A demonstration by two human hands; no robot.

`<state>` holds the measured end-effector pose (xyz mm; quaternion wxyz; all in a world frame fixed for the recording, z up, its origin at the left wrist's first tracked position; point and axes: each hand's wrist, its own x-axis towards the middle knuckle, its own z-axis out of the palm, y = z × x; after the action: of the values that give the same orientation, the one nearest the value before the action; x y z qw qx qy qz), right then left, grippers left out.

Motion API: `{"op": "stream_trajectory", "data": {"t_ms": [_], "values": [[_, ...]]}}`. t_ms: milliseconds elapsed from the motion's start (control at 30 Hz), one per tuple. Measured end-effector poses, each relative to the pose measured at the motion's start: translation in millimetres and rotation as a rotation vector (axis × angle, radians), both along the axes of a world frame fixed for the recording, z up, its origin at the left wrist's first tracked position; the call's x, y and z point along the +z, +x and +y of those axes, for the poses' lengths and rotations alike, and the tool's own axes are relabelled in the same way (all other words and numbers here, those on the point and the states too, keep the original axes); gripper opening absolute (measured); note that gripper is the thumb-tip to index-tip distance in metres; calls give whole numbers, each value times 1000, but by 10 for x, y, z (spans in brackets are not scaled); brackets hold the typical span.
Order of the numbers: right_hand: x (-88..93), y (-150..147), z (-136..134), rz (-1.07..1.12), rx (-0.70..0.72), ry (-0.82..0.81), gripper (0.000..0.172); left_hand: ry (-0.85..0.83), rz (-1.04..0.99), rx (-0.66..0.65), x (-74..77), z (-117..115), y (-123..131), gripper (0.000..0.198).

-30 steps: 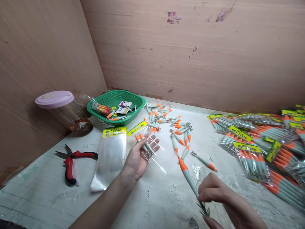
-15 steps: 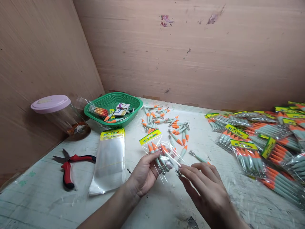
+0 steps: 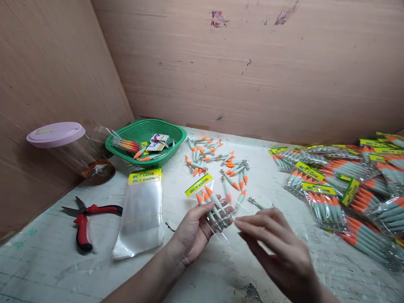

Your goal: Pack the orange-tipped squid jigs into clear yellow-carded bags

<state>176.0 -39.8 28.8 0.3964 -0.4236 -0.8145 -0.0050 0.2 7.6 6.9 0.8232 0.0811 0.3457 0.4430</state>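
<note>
My left hand holds a clear plastic bag with a yellow BCT LURE header; three orange-tipped pale green lures lie inside it. My right hand is at the bag's open lower end, its fingertips pinched together against the lures' hook ends. Loose lures of the same kind are scattered on the white table just beyond both hands. A stack of empty header bags lies to the left of my left hand.
A green basket with lures and small cards stands at the back left. A clear jar with a pink lid lies beside it. Red-handled pliers rest at the left. Filled bags are heaped at the right. Wooden walls enclose the back and left.
My right hand carried a lure from the lower right up to the bag and pushed it in beside the two others. My left hand shifted right with the bag.
</note>
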Motion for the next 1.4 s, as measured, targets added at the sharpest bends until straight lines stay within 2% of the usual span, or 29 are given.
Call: {"op": "stream_trajectory", "data": {"t_ms": [100, 167, 300, 400, 500, 600, 700, 767, 900, 1067, 1133, 1200, 1300, 1400], "values": [[-35, 360, 134, 100, -222, -98, 11, -81, 21, 86, 13, 53, -18, 19], [-160, 624, 255, -37, -365, -185, 13, -87, 36, 140, 34, 88, -37, 20], [-511, 905, 414, -335, -384, -376, 19, -79, 59, 191, 84, 136, -74, 18], [-667, 893, 399, -425, -343, -353, 30, -69, 72, 214, 102, 157, -85, 17], [-687, 847, 301, -364, -293, -307, 35, -68, 87, 216, 88, 172, -84, 18], [-655, 826, 174, -215, -243, -351, 26, -65, 93, 210, 57, 173, -79, 21], [-660, 805, 75, -171, -210, -406, 18, -62, 100, 191, 37, 154, -70, 22], [-690, 784, 47, -178, -206, -369, 19, -51, 104, 166, 31, 135, -62, 24], [-745, 719, 58, -160, -227, -306, 10, -9, 118, 124, 18, 106, -47, 26], [-772, 606, 131, -140, -249, -274, 16, 22, 130, 92, -14, 98, -46, 26], [-741, 586, 151, -120, -242, -261, 13, 30, 124, 78, -23, 98, -46, 27], [-629, 612, 128, -75, -248, -270, 12, 27, 118, 71, -25, 99, -44, 27], [-279, 709, -21, 25, -206, -320, 14, -4, 102, 72, -20, 102, -38, 27], [137, 720, -227, 93, -11, -331, 22, -27, 76, 60, -20, 103, -35, 26]]}}
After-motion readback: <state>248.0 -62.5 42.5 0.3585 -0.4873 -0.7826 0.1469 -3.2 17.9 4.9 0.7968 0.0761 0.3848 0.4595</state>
